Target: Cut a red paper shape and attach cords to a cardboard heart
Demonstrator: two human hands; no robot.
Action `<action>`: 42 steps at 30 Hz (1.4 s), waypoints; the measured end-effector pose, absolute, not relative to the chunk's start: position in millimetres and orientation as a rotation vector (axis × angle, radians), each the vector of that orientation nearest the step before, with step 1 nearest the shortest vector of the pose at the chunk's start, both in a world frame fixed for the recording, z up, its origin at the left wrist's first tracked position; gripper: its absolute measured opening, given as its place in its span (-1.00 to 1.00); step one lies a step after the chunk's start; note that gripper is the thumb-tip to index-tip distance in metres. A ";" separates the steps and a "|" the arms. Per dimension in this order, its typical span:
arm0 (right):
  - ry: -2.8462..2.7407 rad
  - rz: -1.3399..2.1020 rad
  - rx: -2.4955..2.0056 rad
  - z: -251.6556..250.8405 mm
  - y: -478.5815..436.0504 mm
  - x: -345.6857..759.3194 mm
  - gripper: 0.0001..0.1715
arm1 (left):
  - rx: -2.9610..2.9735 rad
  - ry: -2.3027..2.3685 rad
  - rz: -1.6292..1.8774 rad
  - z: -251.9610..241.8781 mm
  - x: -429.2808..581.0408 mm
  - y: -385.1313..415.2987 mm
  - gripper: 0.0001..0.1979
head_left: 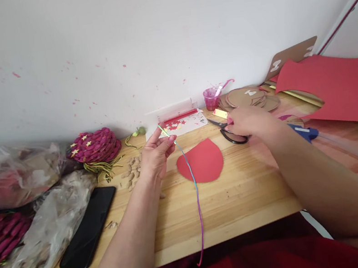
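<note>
My left hand (157,154) pinches a thin multicoloured cord (195,184) near its green upper end, between thumb and fingertips. The cord hangs down past the table's front edge, turning from green through blue to purple and pink. Under it lies a red, rounded piece of sheet (202,162) with a cut top edge. My right hand (246,120) is closed at the black-handled scissors (235,137), its fingers over one of the loops. The scissors' blades point left. Just above them is a small yellow strip (220,113). The right fingers are partly hidden behind the hand.
Peanuts (133,172), a black phone (88,228), plastic bags (42,241) and purple braided bundles (97,144) lie left. At the back are a pink cup (211,99) and cardboard discs (245,95). Right are red sheets (350,85) and a blue glue gun (303,131).
</note>
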State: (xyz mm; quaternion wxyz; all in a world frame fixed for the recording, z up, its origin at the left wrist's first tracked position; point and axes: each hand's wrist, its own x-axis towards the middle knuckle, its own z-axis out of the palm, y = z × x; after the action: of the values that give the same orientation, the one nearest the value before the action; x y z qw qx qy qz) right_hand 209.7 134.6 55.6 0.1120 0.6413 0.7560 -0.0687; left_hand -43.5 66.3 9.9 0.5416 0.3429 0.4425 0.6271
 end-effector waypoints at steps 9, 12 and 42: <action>2.123 -0.257 1.895 67.8 126.4 212.9 -0.78 | 0.847 1.076 1.501 10.0 -45.7 67.2 -0.18; 2.097 -0.289 1.902 63.5 128.2 214.4 -0.84 | 0.837 1.075 1.521 10.7 -46.5 67.4 -0.18; 1.121 -3.131 0.790 23.7 43.5 126.3 -0.05 | 0.988 1.060 1.789 10.1 -46.8 69.4 -0.36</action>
State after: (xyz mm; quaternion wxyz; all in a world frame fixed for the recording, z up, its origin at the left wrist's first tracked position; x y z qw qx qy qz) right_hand 126.3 43.5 23.7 -0.1380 0.2288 0.3248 -0.9073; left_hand -46.8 69.4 10.1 0.4075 0.3920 0.4203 0.7096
